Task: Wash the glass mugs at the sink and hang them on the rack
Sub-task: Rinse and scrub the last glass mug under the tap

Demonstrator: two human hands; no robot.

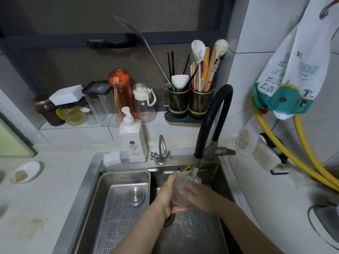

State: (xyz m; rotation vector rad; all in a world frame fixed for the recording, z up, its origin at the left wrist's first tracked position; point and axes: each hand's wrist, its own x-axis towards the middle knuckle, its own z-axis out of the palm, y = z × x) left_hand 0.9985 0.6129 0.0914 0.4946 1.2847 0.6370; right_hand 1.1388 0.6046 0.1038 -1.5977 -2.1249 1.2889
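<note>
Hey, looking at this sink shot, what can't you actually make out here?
- Glass mug, head view: both hands, left hand and right hand, cover most of it, and running water blurs the rest; how clean it is cannot be told.
- Soap bottle label: print too small to read.
- Drain hole: left forearm hides most of it.
- Wire object at right: cut off by the frame edge.

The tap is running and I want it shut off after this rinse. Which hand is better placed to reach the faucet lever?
Probably the right hand: it holds the glass mug on the side where the faucet lever sticks out. The left hand also grips the mug and could keep it.
</note>
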